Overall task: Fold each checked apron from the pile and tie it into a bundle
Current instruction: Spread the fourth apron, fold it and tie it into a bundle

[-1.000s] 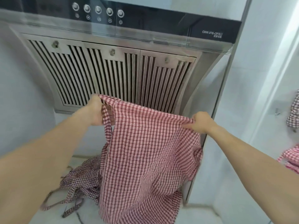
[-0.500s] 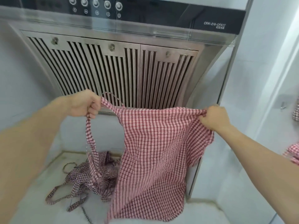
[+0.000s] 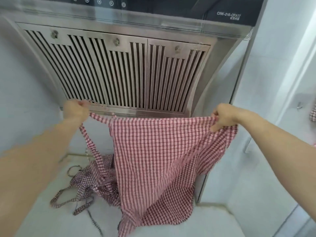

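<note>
Red-and-white checked apron (image 3: 153, 154) held up high in the air, stretched out flat between two hands, low end touching the white counter (image 3: 213, 223). Left hand (image 3: 75, 111) curled tight round a thin strap (image 3: 89, 144) near one top corner, strap hanging down in a long loop. Right hand (image 3: 222, 117) pinching the other top corner, cloth bunched a little under the fingers. Held wide apart like this, most likely to shake the cloth straight and find the edges, so a neat fold can start. Held up in front of the shiny metal hood (image 3: 128, 74) with its many dark slots, probably just for room to let the cloth hang. Down on the counter, behind and left of the hanging cloth, a crumpled pile (image 3: 92, 182) of more checked aprons with loose straps spread about, waiting for a turn. Off at the right edge, a bit more checked cloth (image 3: 313, 113), too small to tell what. No fold made yet, no bundle tied yet.
</note>
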`<act>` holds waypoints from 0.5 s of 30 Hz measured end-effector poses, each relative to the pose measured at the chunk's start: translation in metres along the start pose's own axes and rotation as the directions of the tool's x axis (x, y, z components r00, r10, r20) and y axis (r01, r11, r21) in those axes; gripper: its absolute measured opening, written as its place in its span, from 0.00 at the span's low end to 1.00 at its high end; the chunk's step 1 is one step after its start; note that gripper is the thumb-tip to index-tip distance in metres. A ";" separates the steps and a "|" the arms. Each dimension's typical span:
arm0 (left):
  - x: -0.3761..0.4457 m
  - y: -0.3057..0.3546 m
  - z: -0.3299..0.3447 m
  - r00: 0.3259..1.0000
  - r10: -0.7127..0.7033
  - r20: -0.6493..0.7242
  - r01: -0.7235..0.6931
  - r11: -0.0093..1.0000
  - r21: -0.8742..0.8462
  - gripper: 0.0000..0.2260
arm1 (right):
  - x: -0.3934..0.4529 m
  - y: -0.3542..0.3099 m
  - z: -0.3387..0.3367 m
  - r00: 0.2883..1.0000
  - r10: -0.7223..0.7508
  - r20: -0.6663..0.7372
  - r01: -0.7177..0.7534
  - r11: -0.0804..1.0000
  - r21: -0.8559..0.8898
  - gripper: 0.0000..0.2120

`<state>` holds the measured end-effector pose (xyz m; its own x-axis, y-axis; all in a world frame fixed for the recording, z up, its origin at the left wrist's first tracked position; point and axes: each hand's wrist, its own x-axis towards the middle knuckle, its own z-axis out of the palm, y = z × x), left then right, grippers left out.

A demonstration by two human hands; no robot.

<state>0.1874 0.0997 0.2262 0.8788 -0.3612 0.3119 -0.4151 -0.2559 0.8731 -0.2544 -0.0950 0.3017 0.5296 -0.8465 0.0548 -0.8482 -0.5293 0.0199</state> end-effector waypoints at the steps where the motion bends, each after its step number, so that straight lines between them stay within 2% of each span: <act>1: 0.005 -0.001 -0.007 0.998 -0.052 -0.030 0.051 0.998 -0.042 0.16 | -0.002 0.006 0.001 0.999 0.040 -0.003 -0.040 0.999 -0.035 0.22; 2: 0.006 -0.002 -0.013 0.994 -0.105 -0.018 0.103 0.992 -0.074 0.16 | -0.003 0.010 0.003 0.997 0.060 -0.054 -0.061 0.998 -0.016 0.22; 4: 0.003 -0.001 -0.015 0.983 -0.172 0.069 0.179 0.978 -0.111 0.13 | -0.004 0.016 0.009 0.975 0.075 -0.211 -0.036 0.983 0.181 0.19; 5: -0.002 -0.001 -0.012 0.977 -0.188 0.102 0.197 0.976 -0.093 0.13 | -0.004 0.015 0.011 0.960 0.085 -0.268 0.002 0.950 0.312 0.15; 7: -0.022 0.004 -0.007 0.965 -0.212 0.152 0.207 0.977 0.046 0.22 | -0.005 0.007 0.015 0.956 0.105 -0.275 0.062 0.842 0.536 0.08; 9: -0.041 0.005 0.008 0.979 -0.157 0.127 0.146 0.985 0.089 0.31 | -0.007 -0.005 0.016 0.962 0.091 -0.258 0.097 0.768 0.634 0.05; 10: -0.051 0.006 0.019 0.979 -0.104 0.177 0.101 0.995 0.027 0.34 | -0.009 -0.013 0.016 0.963 0.078 -0.257 0.113 0.750 0.652 0.04; 11: -0.061 0.005 0.032 0.956 -0.017 0.293 0.034 0.998 -0.052 0.36 | -0.009 -0.020 0.015 0.962 0.059 -0.265 0.137 0.738 0.661 0.03; 12: -0.074 0.006 0.043 0.892 0.068 0.448 -0.021 0.994 -0.109 0.38 | -0.010 -0.029 0.014 0.960 0.036 -0.279 0.166 0.728 0.665 0.02; 13: -0.089 0.006 0.055 0.794 0.123 0.595 -0.058 0.990 -0.126 0.40 | -0.010 -0.037 0.013 0.956 0.006 -0.293 0.199 0.719 0.666 0.03; 15: -0.119 0.003 0.075 0.593 0.210 0.777 -0.163 0.977 -0.140 0.44 | -0.011 -0.052 0.009 0.949 -0.063 -0.308 0.262 0.704 0.660 0.07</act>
<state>0.0638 0.0741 0.1638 0.2508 -0.9649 0.0774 -0.5158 -0.0656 0.8542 -0.2159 -0.0580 0.2909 0.5527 -0.7523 0.3586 -0.4506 -0.6317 -0.6308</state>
